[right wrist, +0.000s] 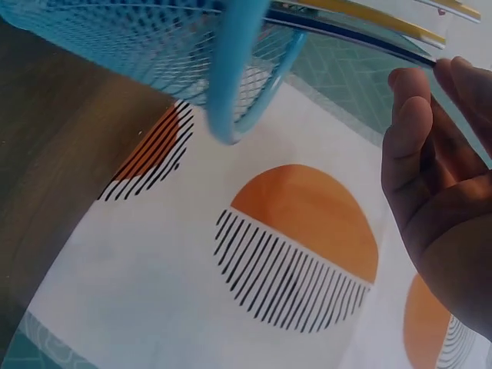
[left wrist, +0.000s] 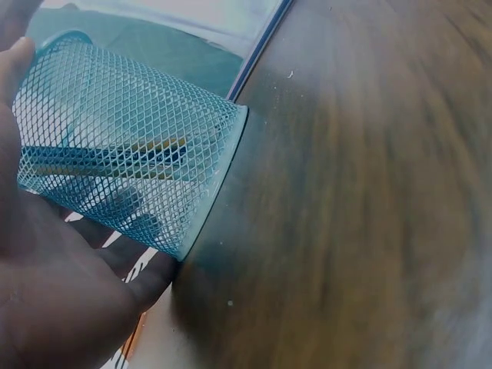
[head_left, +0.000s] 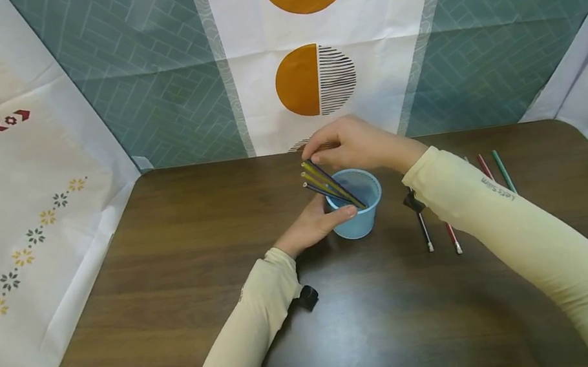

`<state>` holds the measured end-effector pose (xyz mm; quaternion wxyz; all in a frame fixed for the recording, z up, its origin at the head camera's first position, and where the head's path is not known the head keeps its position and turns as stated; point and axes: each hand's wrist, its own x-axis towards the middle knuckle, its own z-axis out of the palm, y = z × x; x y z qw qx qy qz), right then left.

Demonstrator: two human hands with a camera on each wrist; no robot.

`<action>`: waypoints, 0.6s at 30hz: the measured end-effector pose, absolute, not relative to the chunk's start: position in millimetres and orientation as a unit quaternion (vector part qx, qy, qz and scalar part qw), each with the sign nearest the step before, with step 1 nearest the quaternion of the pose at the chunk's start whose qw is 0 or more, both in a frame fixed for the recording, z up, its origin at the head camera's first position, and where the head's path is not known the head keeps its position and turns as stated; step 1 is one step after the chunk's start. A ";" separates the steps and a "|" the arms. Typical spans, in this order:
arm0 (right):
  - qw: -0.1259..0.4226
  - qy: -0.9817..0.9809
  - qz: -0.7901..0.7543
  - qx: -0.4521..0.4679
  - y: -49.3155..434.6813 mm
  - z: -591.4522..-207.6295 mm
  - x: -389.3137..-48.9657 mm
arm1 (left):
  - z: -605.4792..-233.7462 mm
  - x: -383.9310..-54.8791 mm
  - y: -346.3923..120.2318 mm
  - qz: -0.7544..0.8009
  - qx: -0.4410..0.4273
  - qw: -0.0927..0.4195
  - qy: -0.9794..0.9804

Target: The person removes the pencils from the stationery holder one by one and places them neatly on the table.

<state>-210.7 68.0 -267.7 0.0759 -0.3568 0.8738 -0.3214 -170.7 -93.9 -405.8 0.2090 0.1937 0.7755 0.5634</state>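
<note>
A light blue mesh pencil cup stands near the back middle of the table, with several dark and yellow pencils leaning inside it. My left hand grips the cup from the left, thumb on its near side; in the left wrist view its fingers curl beneath the mesh side. Above the rim, my right hand pinches the upper end of a dark pencil between thumb and fingertips. Yellow pencils lie beside that one. Through the mesh, the pencils' lower ends show.
To the right of the cup, a black pencil, a red pencil, another red pencil and a green pencil lie on the wooden table. My right sleeve passes over them. Patterned cloth hangs behind the table.
</note>
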 end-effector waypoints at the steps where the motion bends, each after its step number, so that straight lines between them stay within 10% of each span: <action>1: 0.075 0.875 -0.325 -0.351 69.5 -268.8 -210.9 | -406.0 -170.8 -93.5 0.565 0.195 0.206 0.774; 18: 0.048 0.892 -0.371 -0.253 106.7 -289.1 -216.3 | -408.0 -169.4 -90.6 0.585 0.208 0.191 0.761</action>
